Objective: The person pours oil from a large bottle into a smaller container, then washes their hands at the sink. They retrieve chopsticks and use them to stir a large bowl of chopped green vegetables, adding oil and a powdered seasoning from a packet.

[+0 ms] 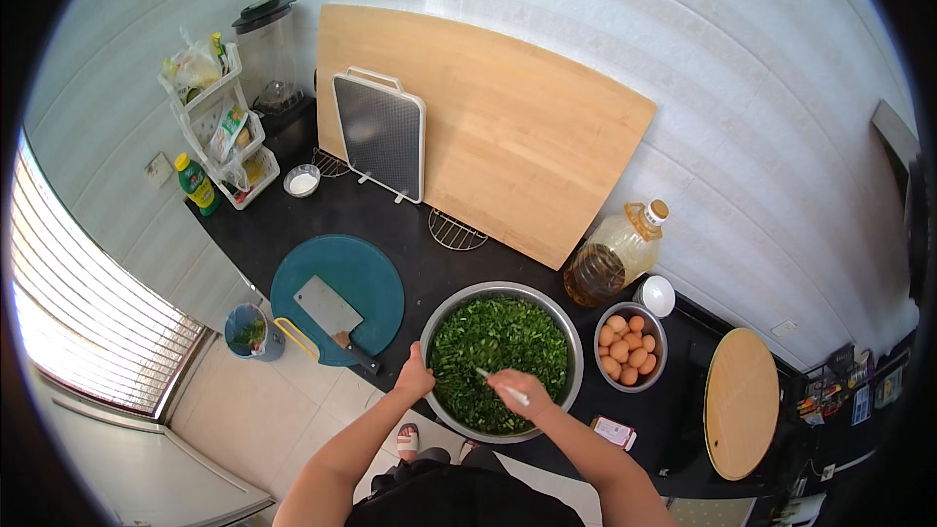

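A large steel bowl (577,356) full of chopped leafy greens (503,327) stands at the counter's front edge. My left hand (417,374) grips its left rim, thumb on top. My right hand (519,393) is closed round a slim white-handled utensil (484,373) over the greens; its working end is hidden among the leaves. To the left lies a round teal cutting board (382,270) with a cleaver (328,306) resting on it, the dark handle pointing toward me.
A metal bowl of brown eggs (625,346), a large oil jug (617,252) and a phone (614,431) stand or lie on the right, beside a round wooden lid (742,405). A big wooden board (517,127) leans on the wall. A bin (252,334) is lower left.
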Tool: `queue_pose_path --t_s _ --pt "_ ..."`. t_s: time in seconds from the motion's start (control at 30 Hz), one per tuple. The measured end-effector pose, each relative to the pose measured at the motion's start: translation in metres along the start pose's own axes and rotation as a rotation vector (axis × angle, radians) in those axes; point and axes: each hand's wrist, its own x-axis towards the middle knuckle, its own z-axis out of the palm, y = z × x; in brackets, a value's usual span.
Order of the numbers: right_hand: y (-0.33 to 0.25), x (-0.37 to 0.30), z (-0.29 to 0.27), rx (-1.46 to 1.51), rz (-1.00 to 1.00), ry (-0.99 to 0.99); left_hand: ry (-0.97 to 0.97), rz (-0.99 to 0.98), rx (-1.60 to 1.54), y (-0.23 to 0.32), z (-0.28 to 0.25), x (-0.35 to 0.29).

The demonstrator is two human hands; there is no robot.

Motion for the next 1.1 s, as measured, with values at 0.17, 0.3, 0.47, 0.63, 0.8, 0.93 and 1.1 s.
queue_pose_path --t_s 0.17,0.3,0.47,0.63,0.8,0.93,1.1 --pt "-0.004 0.002 -0.04 -0.044 0.269 0.21 0.009 0.011 0.014 -0.002 0.001 0.001" --pt "-0.029 -0.02 -0.075 0.044 0.538 0.186 0.008 0.01 0.002 -0.004 0.004 0.004" --pt "-0.064 -0.033 -0.052 0.097 0.504 -0.03 -0.004 -0.008 0.009 0.0 0.002 0.002" --pt "-0.036 -0.018 0.018 0.17 0.133 0.0 -0.001 0.015 0.006 -0.002 0.004 0.003" --pt "0.001 0.013 0.012 0.031 0.121 0.126 0.004 -0.015 0.019 -0.005 0.004 0.002" --pt "0.005 0.005 -0.009 0.069 0.241 0.247 0.044 0.045 0.037 -0.015 0.01 0.007" --pt "-0.029 -0.015 -0.049 -0.161 0.334 0.218 0.003 0.007 0.003 -0.002 0.002 -0.001"
